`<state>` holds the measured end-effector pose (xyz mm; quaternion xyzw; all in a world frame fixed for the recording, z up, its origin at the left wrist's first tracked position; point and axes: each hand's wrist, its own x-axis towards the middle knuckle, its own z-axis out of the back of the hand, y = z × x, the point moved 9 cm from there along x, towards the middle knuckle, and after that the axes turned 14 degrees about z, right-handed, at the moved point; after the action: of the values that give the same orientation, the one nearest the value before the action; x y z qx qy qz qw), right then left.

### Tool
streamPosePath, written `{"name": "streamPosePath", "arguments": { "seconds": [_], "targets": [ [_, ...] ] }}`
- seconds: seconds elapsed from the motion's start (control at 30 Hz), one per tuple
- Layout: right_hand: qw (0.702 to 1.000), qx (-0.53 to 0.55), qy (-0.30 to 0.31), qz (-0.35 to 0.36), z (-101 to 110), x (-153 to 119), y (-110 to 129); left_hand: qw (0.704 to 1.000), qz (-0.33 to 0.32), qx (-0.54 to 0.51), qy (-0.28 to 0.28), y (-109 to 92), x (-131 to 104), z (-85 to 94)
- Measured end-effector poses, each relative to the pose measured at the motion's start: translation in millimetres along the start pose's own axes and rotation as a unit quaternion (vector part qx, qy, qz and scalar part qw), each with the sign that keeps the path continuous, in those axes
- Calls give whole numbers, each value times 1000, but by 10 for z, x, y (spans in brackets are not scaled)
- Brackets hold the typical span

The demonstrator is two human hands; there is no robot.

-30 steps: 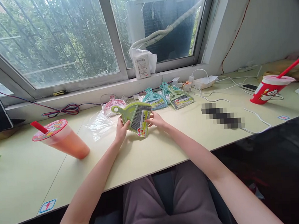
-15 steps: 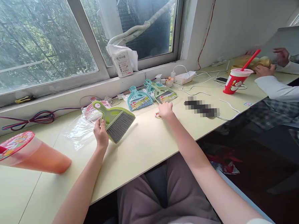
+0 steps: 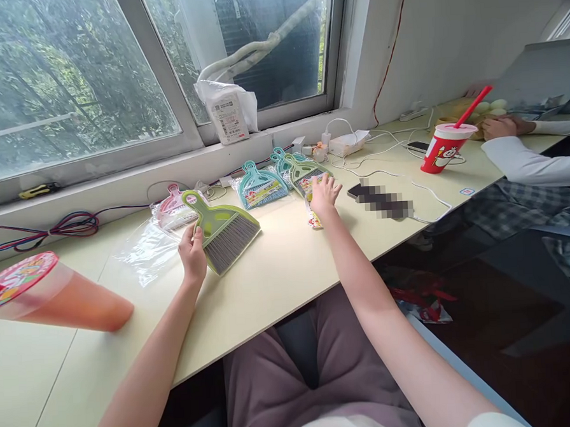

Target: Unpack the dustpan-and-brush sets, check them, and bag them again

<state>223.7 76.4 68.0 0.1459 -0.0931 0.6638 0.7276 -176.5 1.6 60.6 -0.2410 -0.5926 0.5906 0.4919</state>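
Observation:
My left hand (image 3: 192, 253) is closed around the side of a green dustpan and brush set (image 3: 219, 224), which is tilted up so its dark bristles face me. On the table my right hand (image 3: 325, 195) has its fingers spread. Under and beside it lies a small colourful label card (image 3: 313, 219), partly hidden by the hand. Just beyond the fingers is a bagged green dustpan set (image 3: 298, 168). Bagged blue sets (image 3: 263, 188) lie to its left, and a pink one (image 3: 174, 208) sits behind my left hand.
A clear plastic bag (image 3: 141, 253) lies left of my left hand. A tall orange drink (image 3: 79, 297) stands near left, a red cup (image 3: 446, 149) at the right. A blurred-out dark phone (image 3: 384, 202) with a white cable lies right. A co-worker's hands (image 3: 500, 127) are at far right.
My right hand has gone from closed fingers at the label card to spread fingers, slightly farther right; more of the card shows. My left hand still holds the dustpan set. The view has shifted slightly.

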Motion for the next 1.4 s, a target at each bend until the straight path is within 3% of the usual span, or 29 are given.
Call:
{"name": "streamPosePath", "arguments": {
  "seconds": [0.1, 0.2, 0.27, 0.37, 0.47, 0.57, 0.73, 1.0, 1.27, 1.4],
  "targets": [
    [999, 27, -22, 25, 7, 42, 71, 1000, 0, 13, 0, -12, -5, -7],
    [981, 123, -89, 117, 138, 45, 411, 1000, -3, 17, 10, -37, -32, -44],
    [940, 223, -127, 225, 248, -59, 815, 999, -6, 25, 21, -69, -82, -100],
    [860, 334, -125, 366, 311, -376, 1462, 997, -15, 57, 51, -136, -215, -241],
    [844, 348, -130, 388, 266, -632, 1799, 994, -17, 94, 61, -196, -363, -348],
    [856, 344, -148, 357, 228, -727, 1837, 989, -29, 136, 55, -267, -477, -410],
    [845, 388, -175, 324, 323, -798, 1781, 981, -87, 168, 36, -442, -632, -467],
    [872, 378, -130, 282, 328, -797, 1832, 978, -104, 179, 17, -460, -670, -454],
    [805, 493, -115, 309, 248, -568, 1768, 987, -87, 119, 71, -433, -534, -461],
    [783, 534, -104, 303, 242, -492, 1718, 988, -85, 106, 71, -494, -506, -488]
  ]
}}
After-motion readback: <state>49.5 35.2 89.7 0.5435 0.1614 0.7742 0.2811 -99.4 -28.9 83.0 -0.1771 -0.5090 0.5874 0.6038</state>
